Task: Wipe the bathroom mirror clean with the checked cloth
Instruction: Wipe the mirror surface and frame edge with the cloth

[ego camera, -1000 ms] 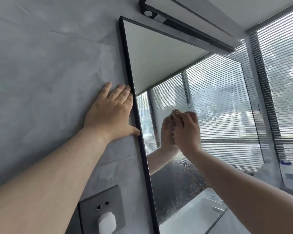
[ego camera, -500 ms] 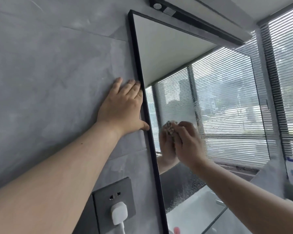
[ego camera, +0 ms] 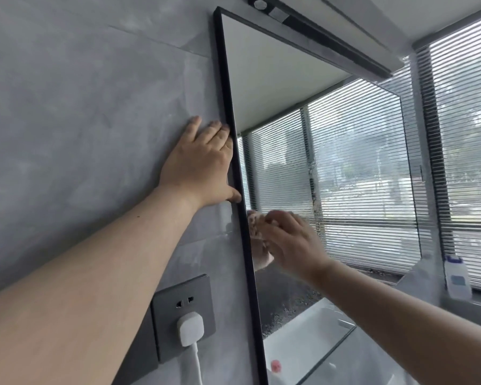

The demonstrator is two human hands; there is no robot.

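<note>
A grey tiled wall (ego camera: 81, 120) carries everything here. A tall mirror (ego camera: 275, 79) in a thin black frame is fixed flat against it, with a dark light bar (ego camera: 325, 31) mounted just above the top edge. Left of the frame and lower down sits a grey socket (ego camera: 178, 301); a white plug (ego camera: 190, 327) is pushed into it and its white cable (ego camera: 196, 365) hangs down. The left hand (ego camera: 203, 165) lies flat on the wall, fingers straight, thumb touching the frame. On the glass, just beside the frame, the right hand (ego camera: 295, 243) presses a bunched cloth (ego camera: 254, 223). At far right a white bottle (ego camera: 457, 277) with a blue label stands upright on the window ledge (ego camera: 472, 304).
</note>
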